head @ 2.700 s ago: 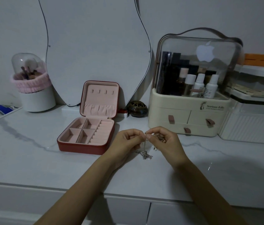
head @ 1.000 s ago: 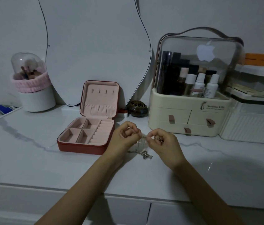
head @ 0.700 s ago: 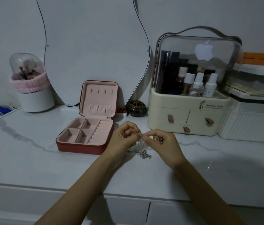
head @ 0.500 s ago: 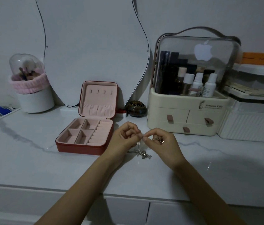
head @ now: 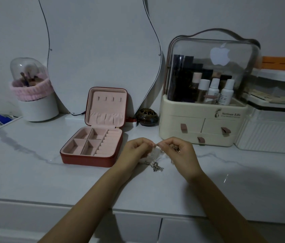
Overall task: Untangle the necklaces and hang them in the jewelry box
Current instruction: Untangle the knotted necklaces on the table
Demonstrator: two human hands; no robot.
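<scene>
I see both hands raised just above the counter (head: 33, 172), left hand (head: 134, 151) and right hand (head: 178, 153) each pinching the necklaces (head: 156, 166) between curled fingertips, which nearly meet. The tangled chains hang between them, low end on the marble. The box (head: 92, 146) stands open just left, hooks bare.

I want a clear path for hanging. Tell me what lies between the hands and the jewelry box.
Head view: only bare marble tabletop separates the left hand from the open jewelry box. The tangled necklaces hang between the left and right hand.
</scene>
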